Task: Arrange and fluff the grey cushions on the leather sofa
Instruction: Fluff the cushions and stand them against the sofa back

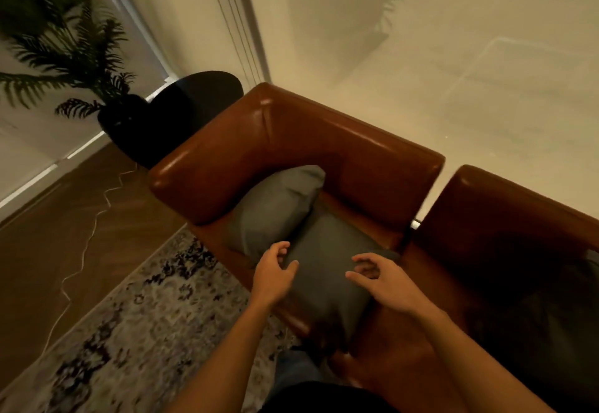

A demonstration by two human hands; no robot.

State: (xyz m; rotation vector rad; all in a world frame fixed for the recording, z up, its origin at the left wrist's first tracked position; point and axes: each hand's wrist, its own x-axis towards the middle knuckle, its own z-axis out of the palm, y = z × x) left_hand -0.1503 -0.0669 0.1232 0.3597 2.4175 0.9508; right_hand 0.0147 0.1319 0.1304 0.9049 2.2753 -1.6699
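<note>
Two grey cushions lie on the brown leather sofa (324, 140). The far cushion (275, 208) leans into the corner by the left armrest. The near cushion (327, 270) lies flat on the seat, partly overlapping the far one. My left hand (275, 270) hovers over the near cushion's left edge with fingers apart and curled. My right hand (379, 276) hovers over its right side, fingers spread, holding nothing. Whether the fingertips touch the fabric I cannot tell. A dark cushion (551, 309) sits in shadow on the right seat.
A black round side table (194, 95) stands behind the left armrest, next to a potted palm (64, 49) in a black pot. A white cable (87, 244) runs across the wooden floor. A patterned rug (146, 315) lies before the sofa. A glass wall rises behind it.
</note>
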